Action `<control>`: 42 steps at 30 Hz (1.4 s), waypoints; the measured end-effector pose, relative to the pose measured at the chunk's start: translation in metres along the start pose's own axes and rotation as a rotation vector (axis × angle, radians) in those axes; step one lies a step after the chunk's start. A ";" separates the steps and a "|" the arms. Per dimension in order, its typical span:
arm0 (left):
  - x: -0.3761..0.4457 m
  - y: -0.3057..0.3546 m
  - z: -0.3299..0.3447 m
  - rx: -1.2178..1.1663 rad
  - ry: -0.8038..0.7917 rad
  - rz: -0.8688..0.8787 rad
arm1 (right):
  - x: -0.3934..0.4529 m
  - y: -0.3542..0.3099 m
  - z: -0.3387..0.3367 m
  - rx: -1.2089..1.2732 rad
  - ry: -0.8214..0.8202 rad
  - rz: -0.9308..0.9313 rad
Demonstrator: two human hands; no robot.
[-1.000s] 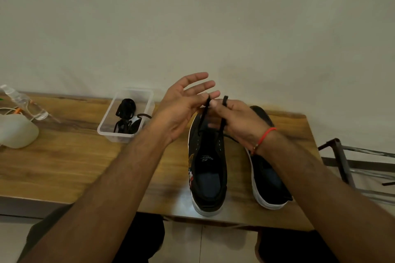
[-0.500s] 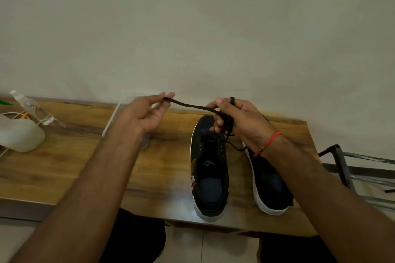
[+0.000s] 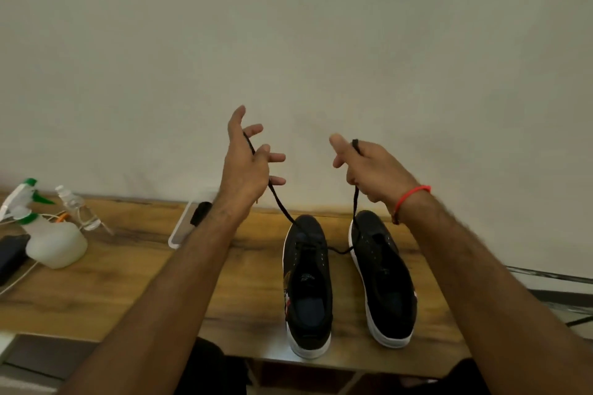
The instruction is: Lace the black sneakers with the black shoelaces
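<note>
Two black sneakers with white soles stand side by side on the wooden table [image 3: 134, 285], the left sneaker [image 3: 308, 285] and the right sneaker [image 3: 382, 279]. One black shoelace [image 3: 282, 205] runs through the front of the left sneaker. Both of its ends rise to my hands, which are held up above the shoes. My left hand [image 3: 247, 167] grips one end, with some fingers spread. My right hand [image 3: 369, 170], with a red thread at the wrist, grips the other end, which drops past the toe of the right sneaker.
A clear plastic tub [image 3: 183, 228] with another black lace in it sits behind my left forearm. At the far left are a white spray bottle [image 3: 51, 240], a small clear bottle [image 3: 77, 208] and a dark device [image 3: 11, 256]. A metal rack [image 3: 552, 279] stands right of the table.
Both hands have risen and moved apart, pulling the two lace ends up from the left sneaker. The camera has tilted, so the table sits lower in view.
</note>
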State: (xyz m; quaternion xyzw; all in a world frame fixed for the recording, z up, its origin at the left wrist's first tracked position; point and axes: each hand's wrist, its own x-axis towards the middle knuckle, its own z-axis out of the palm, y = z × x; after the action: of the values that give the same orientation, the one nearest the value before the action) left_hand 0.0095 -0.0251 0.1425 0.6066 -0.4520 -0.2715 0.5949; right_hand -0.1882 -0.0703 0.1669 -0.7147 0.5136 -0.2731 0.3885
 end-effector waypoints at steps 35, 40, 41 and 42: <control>-0.012 0.238 -0.004 -0.125 -0.119 0.375 | -0.040 -0.152 -0.114 0.687 0.373 -0.402; -0.009 0.245 0.004 -0.194 -0.099 0.332 | -0.034 -0.161 -0.118 0.605 0.429 -0.392; -0.008 0.245 0.005 -0.206 -0.091 0.324 | -0.032 -0.163 -0.119 0.579 0.436 -0.394; -0.007 0.246 0.007 -0.214 -0.079 0.316 | -0.030 -0.166 -0.119 0.560 0.442 -0.399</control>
State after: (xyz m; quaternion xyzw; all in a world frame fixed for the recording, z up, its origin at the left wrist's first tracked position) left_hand -0.0550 0.0058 0.3779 0.4502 -0.5330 -0.2450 0.6732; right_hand -0.2056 -0.0461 0.3713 -0.5910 0.3416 -0.6194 0.3878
